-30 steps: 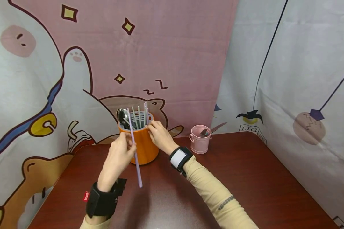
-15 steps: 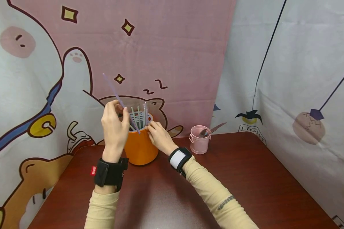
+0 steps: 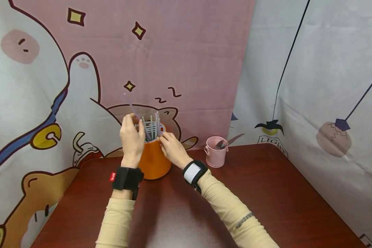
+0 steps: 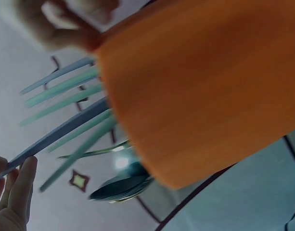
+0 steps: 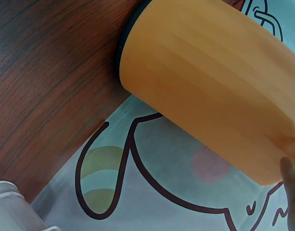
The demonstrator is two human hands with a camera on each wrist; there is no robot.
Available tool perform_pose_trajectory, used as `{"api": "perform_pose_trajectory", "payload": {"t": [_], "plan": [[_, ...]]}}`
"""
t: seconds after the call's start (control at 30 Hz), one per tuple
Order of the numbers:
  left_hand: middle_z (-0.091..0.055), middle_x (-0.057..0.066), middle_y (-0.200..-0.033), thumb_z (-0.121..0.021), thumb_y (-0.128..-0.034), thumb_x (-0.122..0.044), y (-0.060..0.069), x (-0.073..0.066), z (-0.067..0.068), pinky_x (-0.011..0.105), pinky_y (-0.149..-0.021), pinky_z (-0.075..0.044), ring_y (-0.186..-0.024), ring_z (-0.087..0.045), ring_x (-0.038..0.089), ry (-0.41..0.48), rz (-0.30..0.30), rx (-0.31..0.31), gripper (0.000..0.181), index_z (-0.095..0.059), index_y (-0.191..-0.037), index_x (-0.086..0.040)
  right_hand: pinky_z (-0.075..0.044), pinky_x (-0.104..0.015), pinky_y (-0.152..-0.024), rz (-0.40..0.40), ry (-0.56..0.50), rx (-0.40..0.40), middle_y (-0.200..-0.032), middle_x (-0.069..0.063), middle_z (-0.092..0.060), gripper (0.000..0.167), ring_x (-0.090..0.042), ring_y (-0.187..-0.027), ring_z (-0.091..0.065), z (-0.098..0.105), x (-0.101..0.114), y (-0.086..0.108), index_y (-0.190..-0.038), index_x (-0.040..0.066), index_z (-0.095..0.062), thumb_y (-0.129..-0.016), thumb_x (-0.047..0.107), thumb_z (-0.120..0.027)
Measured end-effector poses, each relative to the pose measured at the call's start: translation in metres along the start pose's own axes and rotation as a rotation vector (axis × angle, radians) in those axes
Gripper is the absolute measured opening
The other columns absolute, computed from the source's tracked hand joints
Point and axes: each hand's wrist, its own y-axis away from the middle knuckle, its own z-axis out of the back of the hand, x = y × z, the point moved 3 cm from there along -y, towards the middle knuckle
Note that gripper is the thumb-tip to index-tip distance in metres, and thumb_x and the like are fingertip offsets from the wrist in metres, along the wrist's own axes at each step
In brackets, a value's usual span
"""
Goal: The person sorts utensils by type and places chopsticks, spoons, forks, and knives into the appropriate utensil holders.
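Note:
An orange utensil holder (image 3: 155, 162) stands upright on the table. Pale green and purple chopsticks (image 4: 60, 88) stick out of its top, along with metal spoons (image 4: 121, 187) that my left hand mostly hides in the head view. Between thumb and fingers, my left hand (image 3: 132, 139) pinches a purple chopstick (image 4: 60, 133) near its upper part. That chopstick leans, with its lower end inside the holder's mouth. My right hand (image 3: 174, 148) grips the holder's rim on the right side, thumb against the outer wall (image 5: 224, 96).
To the right of the holder is a small pink bucket (image 3: 215, 155) with a blade-shaped utensil (image 3: 235, 137) leaning out of it. The dark red-brown table (image 3: 235, 199) ends at a printed cloth backdrop (image 3: 198, 69) behind.
My left hand has risen from in front of the holder, tipped the purple chopstick over, and brought its lower end into the holder's mouth. My right hand stays at the rim.

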Motion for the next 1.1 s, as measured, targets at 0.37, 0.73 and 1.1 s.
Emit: {"api": "perform_pose_trajectory", "payload": {"t": [0.37, 0.73, 1.1], "plan": [[-0.07, 0.018, -0.081, -0.067, -0.0828, -0.006, 0.019, 0.012, -0.022, 0.048, -0.058, -0.051, -0.084, -0.056, 0.035, -0.291, -0.079, 0.03, 0.019, -0.064, -0.099, 0.002, -0.047, -0.027, -0.097, 0.003, -0.002, 0.0, -0.104, -0.005, -0.059, 0.016, -0.022, -0.107, -0.056, 0.0, 0.0, 0.001, -0.107, 0.007, -0.065, -0.093, 0.01, -0.059], [-0.065, 0.024, -0.068, -0.066, -0.0827, -0.005, 0.037, 0.019, -0.04, 0.05, -0.055, -0.05, -0.074, -0.059, 0.038, -0.489, -0.055, 0.202, 0.014, -0.059, -0.091, 0.005, -0.047, -0.027, -0.096, 0.005, 0.0, 0.012, -0.106, -0.005, -0.058, 0.018, -0.022, -0.108, -0.055, -0.002, 0.004, 0.002, -0.11, 0.006, -0.064, -0.093, 0.01, -0.059], [-0.065, 0.029, -0.088, -0.059, -0.0905, -0.005, 0.043, 0.015, -0.034, 0.051, -0.058, -0.052, -0.077, -0.063, 0.043, -0.402, 0.033, 0.349, 0.025, -0.059, -0.112, 0.007, -0.047, -0.028, -0.098, -0.058, -0.125, 0.075, -0.118, -0.006, -0.058, 0.026, -0.02, -0.112, -0.056, 0.004, -0.002, 0.0, -0.118, 0.008, -0.063, -0.093, 0.012, -0.059]]}}
